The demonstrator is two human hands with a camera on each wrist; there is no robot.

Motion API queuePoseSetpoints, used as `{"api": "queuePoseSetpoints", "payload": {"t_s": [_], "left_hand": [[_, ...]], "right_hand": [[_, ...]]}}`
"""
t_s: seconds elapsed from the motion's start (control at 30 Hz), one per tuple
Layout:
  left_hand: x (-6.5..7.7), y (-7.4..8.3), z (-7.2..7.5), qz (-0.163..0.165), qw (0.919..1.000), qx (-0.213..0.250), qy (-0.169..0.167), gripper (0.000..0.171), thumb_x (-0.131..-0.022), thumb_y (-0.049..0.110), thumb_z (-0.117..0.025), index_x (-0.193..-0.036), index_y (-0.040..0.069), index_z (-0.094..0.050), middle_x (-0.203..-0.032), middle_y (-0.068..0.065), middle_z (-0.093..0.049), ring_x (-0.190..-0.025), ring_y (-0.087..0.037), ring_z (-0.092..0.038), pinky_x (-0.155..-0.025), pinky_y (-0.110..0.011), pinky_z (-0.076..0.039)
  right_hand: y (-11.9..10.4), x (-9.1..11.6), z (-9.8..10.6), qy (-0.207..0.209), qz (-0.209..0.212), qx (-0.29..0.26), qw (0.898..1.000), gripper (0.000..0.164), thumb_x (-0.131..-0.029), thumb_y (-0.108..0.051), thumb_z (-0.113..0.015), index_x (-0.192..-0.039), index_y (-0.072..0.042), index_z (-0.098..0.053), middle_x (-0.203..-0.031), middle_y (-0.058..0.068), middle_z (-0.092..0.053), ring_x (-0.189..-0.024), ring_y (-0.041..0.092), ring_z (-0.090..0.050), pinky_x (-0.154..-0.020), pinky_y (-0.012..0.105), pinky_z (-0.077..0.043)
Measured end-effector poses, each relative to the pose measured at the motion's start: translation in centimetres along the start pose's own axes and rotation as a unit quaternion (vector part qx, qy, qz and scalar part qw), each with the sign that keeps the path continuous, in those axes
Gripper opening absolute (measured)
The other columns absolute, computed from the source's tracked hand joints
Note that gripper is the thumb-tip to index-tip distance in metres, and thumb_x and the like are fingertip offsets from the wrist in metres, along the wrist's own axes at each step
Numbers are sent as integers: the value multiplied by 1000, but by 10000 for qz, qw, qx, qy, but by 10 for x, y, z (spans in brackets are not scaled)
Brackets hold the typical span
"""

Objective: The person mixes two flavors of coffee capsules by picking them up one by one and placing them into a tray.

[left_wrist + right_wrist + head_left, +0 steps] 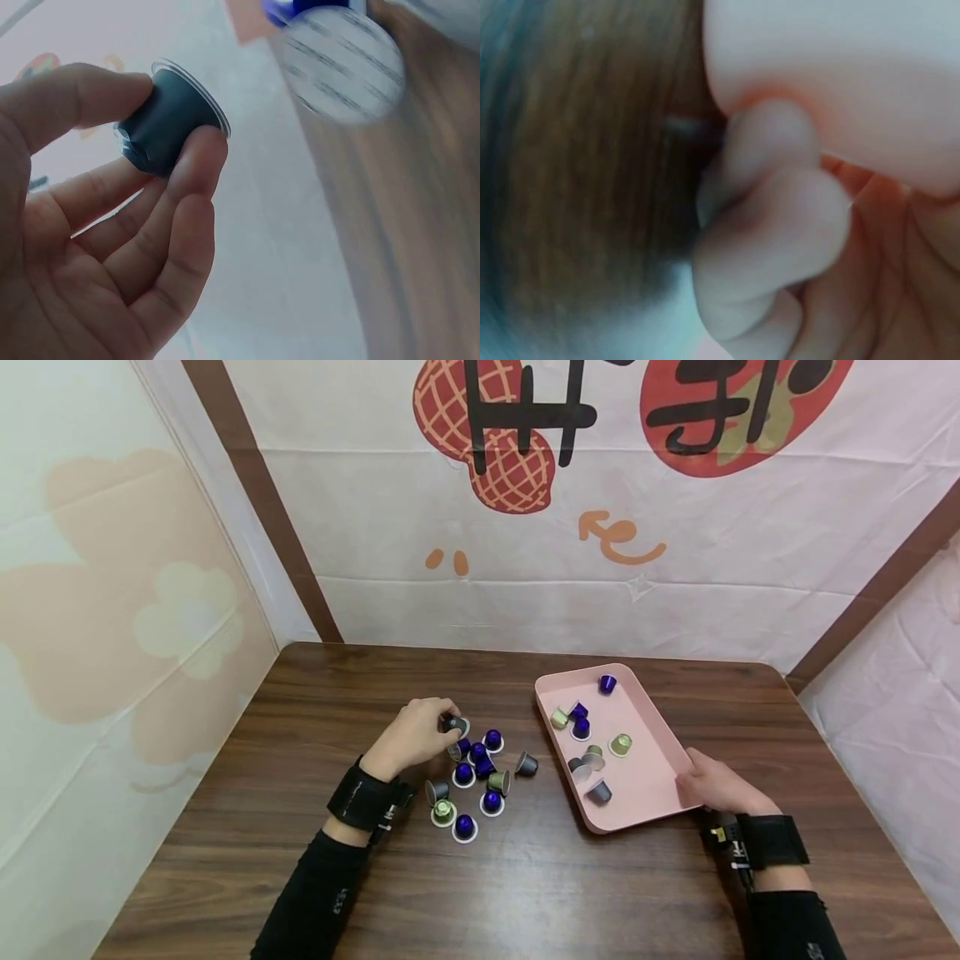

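My left hand pinches a dark grey-green coffee capsule between thumb and fingertips, its rim turned away from the palm. Just below it on the table lies a loose cluster of blue, green and grey capsules, among them a blue capsule and a green capsule. My right hand grips the near right corner of a pink tray, thumb inside and fingers curled beneath the edge in the right wrist view. Several capsules lie scattered in the tray, including a blue capsule and a grey capsule.
The brown wooden table ends at a printed cloth backdrop along its far side. More cloth hangs at the left and right. A lone grey capsule lies between the cluster and the tray.
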State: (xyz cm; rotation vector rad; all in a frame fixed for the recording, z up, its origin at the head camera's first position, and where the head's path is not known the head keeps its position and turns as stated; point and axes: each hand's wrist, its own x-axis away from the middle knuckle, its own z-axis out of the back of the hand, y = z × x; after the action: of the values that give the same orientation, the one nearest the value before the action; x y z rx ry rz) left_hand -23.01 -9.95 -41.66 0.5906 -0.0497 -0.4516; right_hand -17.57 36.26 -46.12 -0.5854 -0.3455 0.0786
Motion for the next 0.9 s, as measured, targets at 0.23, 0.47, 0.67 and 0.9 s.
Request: {"api": "queuePoseSetpoints", "payload": {"t_s": [0.23,0.47,0.67,0.9], "left_hand": [[-10,41,-11,-313,9995,-25,-68,20,-87,17,-66,-105,8,-66,-89,1,-62,-72,-9,-56,-62,-25,-46],[-23,81,-31,-885,9958,-59,-213,17,-87,20,-67,-102,10,-67,-90,2,-63,-76,-10,-56,-66,-25,-45],[-32,115,-51,-1219,9914,-79,-463,11,-87,23,-68,-95,15,-67,-85,6,-60,-71,-8,-52,-62,-23,-42],[-41,147,-84,-1561,9841,-566,-628,13,-86,24,-68,-82,15,-60,-75,7,-54,-69,-8,-50,-60,-21,-39]], "right_hand": [[3,0,0,-22,37,86,10000,60,-96,-17,-47,-137,19,-23,-122,35,-47,-87,30,-54,-69,38,-44],[6,-2,0,-44,0,-28,10000,60,-96,-17,-47,-138,18,-22,-112,30,-52,-71,23,-55,-59,35,-44],[5,0,-1,-34,-65,-150,9999,56,-97,-17,-46,-137,15,-24,-95,21,-55,-62,21,-52,-54,35,-43],[5,-1,-1,21,3,-278,9996,48,-95,-12,-46,-134,12,-31,-81,12,-54,-54,21,-50,-51,36,-43]]}}
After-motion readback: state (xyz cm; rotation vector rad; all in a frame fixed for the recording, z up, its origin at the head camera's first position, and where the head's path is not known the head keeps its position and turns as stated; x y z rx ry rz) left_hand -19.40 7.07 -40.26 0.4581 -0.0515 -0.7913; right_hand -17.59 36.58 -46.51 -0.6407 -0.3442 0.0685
